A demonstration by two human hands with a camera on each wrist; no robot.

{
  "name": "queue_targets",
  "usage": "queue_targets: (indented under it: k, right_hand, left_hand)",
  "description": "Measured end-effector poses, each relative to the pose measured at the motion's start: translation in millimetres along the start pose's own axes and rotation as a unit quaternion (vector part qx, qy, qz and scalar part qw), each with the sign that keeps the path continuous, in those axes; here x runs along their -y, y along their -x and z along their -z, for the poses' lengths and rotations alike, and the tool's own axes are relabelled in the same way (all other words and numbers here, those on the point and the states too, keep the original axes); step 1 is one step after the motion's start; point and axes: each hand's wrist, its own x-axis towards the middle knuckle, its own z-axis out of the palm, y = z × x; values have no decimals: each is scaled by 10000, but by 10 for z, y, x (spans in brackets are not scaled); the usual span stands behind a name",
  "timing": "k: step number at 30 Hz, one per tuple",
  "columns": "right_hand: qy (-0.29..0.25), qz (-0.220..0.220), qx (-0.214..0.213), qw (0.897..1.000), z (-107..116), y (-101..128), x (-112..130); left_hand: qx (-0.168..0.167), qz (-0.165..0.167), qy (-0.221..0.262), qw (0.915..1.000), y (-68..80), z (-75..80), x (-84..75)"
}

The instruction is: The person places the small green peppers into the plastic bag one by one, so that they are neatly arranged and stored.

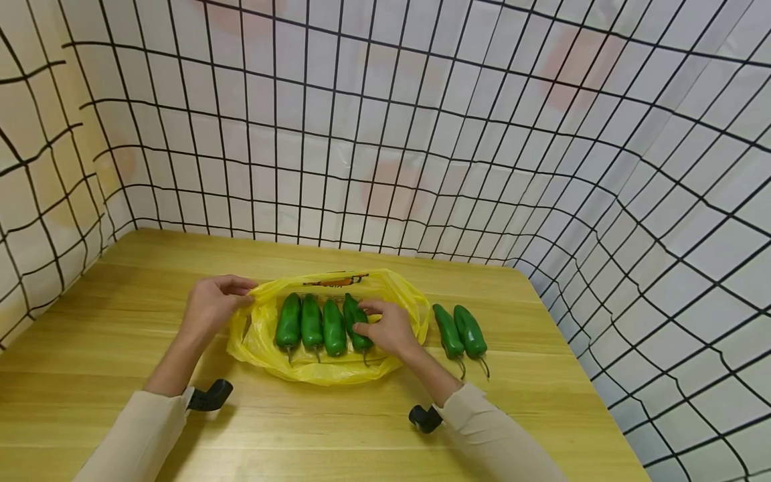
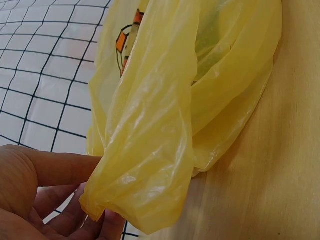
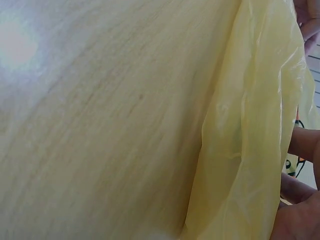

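A yellow plastic bag (image 1: 265,335) lies open on the wooden table (image 1: 120,321), with several green peppers (image 1: 312,325) side by side inside it. My left hand (image 1: 243,294) pinches the bag's left rim. The left wrist view shows that rim of the bag (image 2: 165,100) bunched between my thumb and fingers (image 2: 55,167). My right hand (image 1: 367,320) reaches into the bag, its fingers curled on the rightmost pepper (image 1: 353,313) there. In the right wrist view the bag (image 3: 250,140) fills the right side and hides the peppers.
Two more green peppers (image 1: 460,331) lie on the table just right of the bag. A white cloth with a black grid (image 1: 421,134) walls the table at the back and both sides. The table's right edge (image 1: 578,375) is close to the loose peppers.
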Motion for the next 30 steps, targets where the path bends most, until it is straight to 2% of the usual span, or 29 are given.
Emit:
queue_targets:
  k: [21,26,30]
  right_hand:
    - [117,-156,184,9996,24,30,54]
    - [-26,-230,234,9995,113,31,104]
    - [-60,-126,105,9998,249,36,183]
  left_hand:
    - [13,7,69,10000,5,9,1]
    - [12,15,81,10000,7,14,2]
    - [21,11,75,10000,4,22,3]
